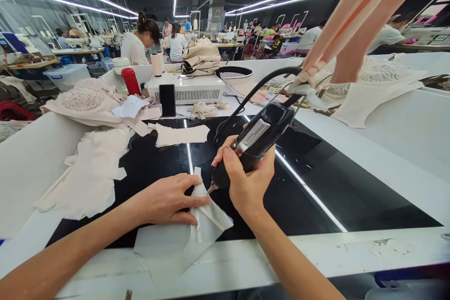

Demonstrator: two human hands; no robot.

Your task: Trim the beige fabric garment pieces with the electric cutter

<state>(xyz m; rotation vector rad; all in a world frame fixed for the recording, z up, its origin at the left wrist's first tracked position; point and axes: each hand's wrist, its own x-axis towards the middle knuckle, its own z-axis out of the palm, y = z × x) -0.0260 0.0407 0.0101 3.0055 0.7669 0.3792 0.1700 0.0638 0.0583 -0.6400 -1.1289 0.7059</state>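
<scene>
My right hand [251, 183] is closed around a black corded handheld tool [262, 133] with a silver plate on its side. The tool is tilted, and its narrow metal tip points down to the left, at the edge of a thin white fabric piece [216, 213]. Whether the tip touches the fabric I cannot tell. Flat on that fabric lies my left hand [168, 199], fingers apart, pressing it near a narrow folded strip. Under it, a sheer pale sheet [165, 243] spreads over the table's front edge. Peach fabric strips [355, 23] are tied round the tool's upper end.
A black glossy panel [316, 173] covers the table [404, 126]. Pale fabric pieces [94, 168] are piled left, and one flat piece [183, 134] lies behind. A phone [167, 100] leans on a white box [190, 89], near a red bottle [131, 82]. People sit at machines beyond.
</scene>
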